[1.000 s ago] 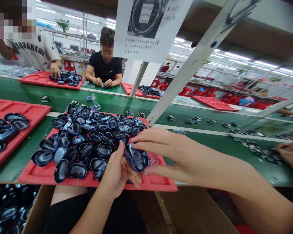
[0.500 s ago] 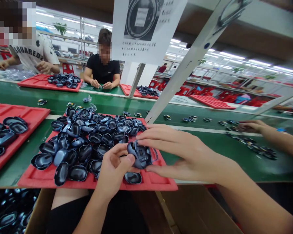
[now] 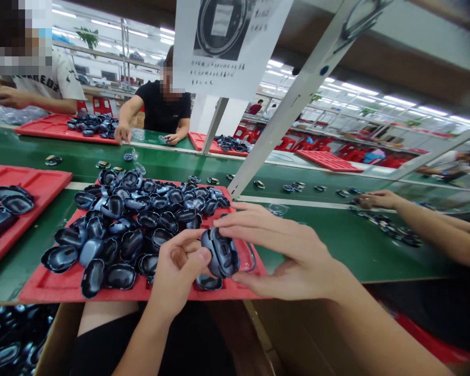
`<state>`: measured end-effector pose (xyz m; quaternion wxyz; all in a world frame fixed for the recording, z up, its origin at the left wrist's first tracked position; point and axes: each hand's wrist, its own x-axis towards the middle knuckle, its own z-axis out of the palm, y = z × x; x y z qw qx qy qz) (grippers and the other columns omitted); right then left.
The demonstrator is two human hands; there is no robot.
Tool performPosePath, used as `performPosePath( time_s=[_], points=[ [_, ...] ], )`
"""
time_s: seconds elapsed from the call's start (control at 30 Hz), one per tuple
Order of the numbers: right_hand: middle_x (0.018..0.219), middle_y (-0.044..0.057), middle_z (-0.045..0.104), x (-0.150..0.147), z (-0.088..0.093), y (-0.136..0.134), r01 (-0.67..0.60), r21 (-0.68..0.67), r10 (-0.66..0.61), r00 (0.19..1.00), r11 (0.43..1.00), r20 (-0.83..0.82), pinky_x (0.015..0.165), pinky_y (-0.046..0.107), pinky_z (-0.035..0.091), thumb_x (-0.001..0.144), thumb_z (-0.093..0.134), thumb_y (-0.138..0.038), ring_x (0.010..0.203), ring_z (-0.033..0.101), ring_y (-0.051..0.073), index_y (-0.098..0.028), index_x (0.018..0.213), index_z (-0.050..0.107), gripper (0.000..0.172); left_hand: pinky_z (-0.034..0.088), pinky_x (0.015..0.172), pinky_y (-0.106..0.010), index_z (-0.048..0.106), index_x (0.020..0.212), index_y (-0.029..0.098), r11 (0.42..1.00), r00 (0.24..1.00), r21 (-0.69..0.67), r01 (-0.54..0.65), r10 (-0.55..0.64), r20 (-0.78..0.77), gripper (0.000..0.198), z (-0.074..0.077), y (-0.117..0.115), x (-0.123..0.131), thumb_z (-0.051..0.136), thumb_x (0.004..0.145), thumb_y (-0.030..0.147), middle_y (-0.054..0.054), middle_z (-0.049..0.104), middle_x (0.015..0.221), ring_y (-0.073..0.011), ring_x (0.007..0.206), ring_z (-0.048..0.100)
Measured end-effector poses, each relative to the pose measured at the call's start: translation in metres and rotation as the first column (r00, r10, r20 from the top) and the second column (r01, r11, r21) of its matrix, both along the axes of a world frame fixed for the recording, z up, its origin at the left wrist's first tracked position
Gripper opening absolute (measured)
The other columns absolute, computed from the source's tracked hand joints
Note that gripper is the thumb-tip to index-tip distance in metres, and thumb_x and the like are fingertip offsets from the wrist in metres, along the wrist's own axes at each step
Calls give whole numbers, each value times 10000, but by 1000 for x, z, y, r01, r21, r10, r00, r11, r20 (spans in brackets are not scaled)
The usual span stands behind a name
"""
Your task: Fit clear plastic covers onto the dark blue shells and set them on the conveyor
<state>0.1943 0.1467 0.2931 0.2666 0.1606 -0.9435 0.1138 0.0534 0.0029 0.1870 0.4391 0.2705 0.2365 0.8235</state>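
Note:
Above the front edge of a red tray (image 3: 39,286), both my hands hold a glossy dark-blue earbud charging case (image 3: 220,256). My left hand (image 3: 182,266) pinches its left side, with the thumb on the near face. From the right, my right hand (image 3: 285,253) has its fingers over the top and its thumb at the lower edge. A dark gap runs along the case between its outer shell and the inner part. Loose oval shells (image 3: 131,243) lie heaped in the tray to the left, and a single shell (image 3: 209,282) sits just under the case.
Small electronic parts (image 3: 293,187) lie along the green conveyor belt (image 3: 317,250). A second red tray (image 3: 50,183) with shells is at left, a box of dark shells (image 3: 8,339) below. A slanted white post (image 3: 282,125) rises ahead. Co-workers sit across and a co-worker's hand (image 3: 379,200) reaches in at right.
The case has turned in my hands, and its inner face with the small display window shows less. The co-worker in black has reached one hand leftward. The view has shifted slightly.

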Motion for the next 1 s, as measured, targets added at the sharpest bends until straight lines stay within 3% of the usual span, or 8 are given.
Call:
performPosePath(
  time_s=[0.1, 0.27, 0.4, 0.5, 0.6, 0.7, 0.8, 1.0],
  points=[
    [1437, 126, 685, -1, -3, 0, -21, -49, 24, 998, 999, 49, 1379, 354, 376, 1013, 838, -281, 1373, 661, 178, -130, 1371, 677, 421, 466, 597, -19, 868, 1076, 214, 999, 999, 29, 31, -30, -37, 262, -3, -1, -3, 945, 904, 396, 13, 743, 727, -11, 604, 655],
    [1430, 125, 693, -3, -7, 0, -32, -101, 37, 998, 994, 48, 1376, 302, 370, 1039, 819, -297, 1406, 650, 166, -137, 1371, 679, 394, 561, 682, -97, 851, 1189, 237, 989, 986, 25, 148, -146, -79, 278, -9, -5, -10, 881, 966, 402, -13, 769, 828, -44, 658, 663],
    [1452, 131, 680, -3, -8, -3, -41, -124, 46, 998, 991, 36, 1381, 306, 362, 1043, 820, -293, 1428, 637, 167, -137, 1376, 674, 395, 557, 687, -72, 862, 1183, 249, 985, 983, 39, 171, -167, -80, 257, -10, -7, -14, 896, 956, 364, 17, 738, 804, -24, 645, 654],
    [1458, 136, 676, -1, -7, -4, -50, -128, 56, 997, 991, 45, 1389, 332, 355, 1045, 821, -291, 1413, 645, 167, -140, 1382, 674, 397, 626, 676, -156, 855, 1210, 253, 979, 978, 53, 194, -189, -92, 273, -10, -7, -14, 879, 967, 373, -9, 771, 852, -79, 663, 711],
    [1454, 137, 673, 0, -6, -3, -31, -111, 40, 996, 993, 79, 1367, 331, 396, 1048, 815, -277, 1387, 658, 165, -137, 1371, 684, 376, 666, 629, -240, 850, 1188, 220, 987, 982, 20, 157, -154, -109, 289, -9, -6, -13, 875, 963, 399, -57, 804, 871, -152, 680, 759],
    [1455, 151, 666, 0, -4, -5, -13, -71, 19, 997, 997, 78, 1339, 341, 441, 1062, 785, -251, 1379, 660, 176, -133, 1366, 685, 341, 660, 573, -246, 857, 1097, 180, 994, 988, -17, 107, -108, -109, 305, -6, -5, -14, 903, 930, 431, -77, 804, 821, -167, 637, 755],
    [1461, 164, 657, -2, -2, -11, -10, -37, 12, 998, 999, 66, 1338, 366, 442, 1092, 747, -251, 1402, 642, 184, -135, 1380, 680, 317, 666, 566, -261, 860, 1072, 169, 991, 984, -15, 135, -136, -117, 325, -5, -7, -17, 909, 919, 452, -82, 799, 800, -165, 600, 741],
    [1487, 156, 633, -5, 3, -17, -40, -23, 43, 990, 999, 135, 1305, 322, 472, 1134, 667, -221, 1455, 586, 166, -133, 1422, 653, 301, 608, 536, -150, 887, 1099, 185, 995, 984, -35, 95, -99, -146, 317, -4, -15, -23, 936, 897, 424, -69, 789, 763, -108, 547, 706]
  ],
)
